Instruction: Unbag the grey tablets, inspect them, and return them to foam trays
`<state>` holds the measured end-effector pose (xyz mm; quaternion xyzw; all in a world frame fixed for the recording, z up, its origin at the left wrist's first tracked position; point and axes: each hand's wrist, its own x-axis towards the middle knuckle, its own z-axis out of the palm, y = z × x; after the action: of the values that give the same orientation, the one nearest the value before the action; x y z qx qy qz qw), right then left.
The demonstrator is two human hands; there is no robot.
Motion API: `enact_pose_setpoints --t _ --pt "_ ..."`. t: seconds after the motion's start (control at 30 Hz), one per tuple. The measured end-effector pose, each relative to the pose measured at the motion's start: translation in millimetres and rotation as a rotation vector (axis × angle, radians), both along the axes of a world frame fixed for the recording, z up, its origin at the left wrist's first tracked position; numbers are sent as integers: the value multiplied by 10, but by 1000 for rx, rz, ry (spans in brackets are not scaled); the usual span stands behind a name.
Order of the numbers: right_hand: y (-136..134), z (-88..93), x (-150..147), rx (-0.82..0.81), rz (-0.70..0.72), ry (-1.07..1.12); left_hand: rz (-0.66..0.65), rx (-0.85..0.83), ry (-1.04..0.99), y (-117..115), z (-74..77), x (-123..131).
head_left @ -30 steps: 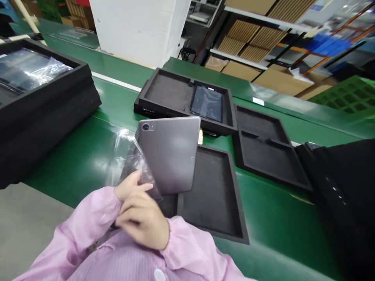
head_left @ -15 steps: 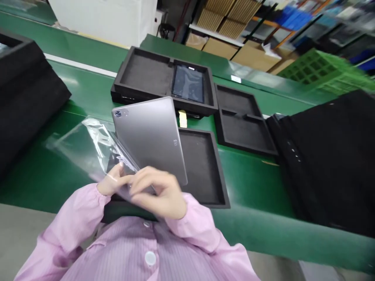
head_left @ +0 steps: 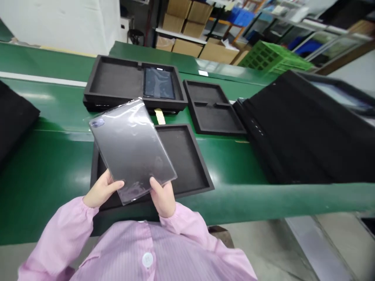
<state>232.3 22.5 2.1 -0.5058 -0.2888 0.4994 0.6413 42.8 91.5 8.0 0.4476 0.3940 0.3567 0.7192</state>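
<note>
A grey tablet point(head_left: 131, 150) sits inside a clear plastic bag, its back and camera lens facing up. My left hand point(head_left: 102, 189) grips its lower left edge, and my right hand point(head_left: 162, 199) holds its lower right edge. Directly beneath it lies a black foam tray point(head_left: 183, 156). A second tablet point(head_left: 159, 83) lies with its screen up in a compartment of another black foam tray point(head_left: 117, 80), beyond the one I hold.
A third foam tray point(head_left: 212, 113) and a small yellow strip point(head_left: 159, 116) lie on the green workbench point(head_left: 231, 164). Black foam stacks stand at left point(head_left: 11, 121) and right point(head_left: 293, 132). Beyond are a green crate point(head_left: 275, 58) and shelved cartons point(head_left: 187, 39).
The clear bag, earlier only around the tablet's lower end, now covers the whole tablet. My hands have moved apart to its two lower edges. The view has swung, shifting the scene left.
</note>
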Motion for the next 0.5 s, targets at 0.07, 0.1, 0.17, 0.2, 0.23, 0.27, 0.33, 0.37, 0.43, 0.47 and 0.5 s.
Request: enact_pose_setpoints --t 0.07,0.1,0.17,0.2,0.23,0.27,0.33,0.37,0.43,0.47,0.5 --pt "2 34 -52 -2 -272 -71 -188 20 93 -27 47 47" --pt "-2 69 -6 17 -394 -142 -292 21 145 -37 72 70" --pt "-48 142 204 102 -530 -367 -419 50 265 -41 111 93" --pt "-88 167 348 181 -546 -525 -416 96 337 -34 119 88" --pt "-136 180 508 285 -526 -698 -372 174 424 -21 119 68" --pt "-185 179 672 408 -476 -874 -295 274 528 -6 111 34" --pt "-266 135 983 641 -329 -1168 -92 497 784 22 76 -69" --pt "-291 96 1115 723 -252 -1272 17 587 930 28 51 -131" --pt "-301 1 1314 784 -112 -1420 210 658 1211 20 -6 -252" --pt "-287 -46 1380 777 -38 -1484 263 636 1317 9 -37 -303" --pt "-265 -87 1428 759 50 -1542 283 596 1394 -1 -67 -344"
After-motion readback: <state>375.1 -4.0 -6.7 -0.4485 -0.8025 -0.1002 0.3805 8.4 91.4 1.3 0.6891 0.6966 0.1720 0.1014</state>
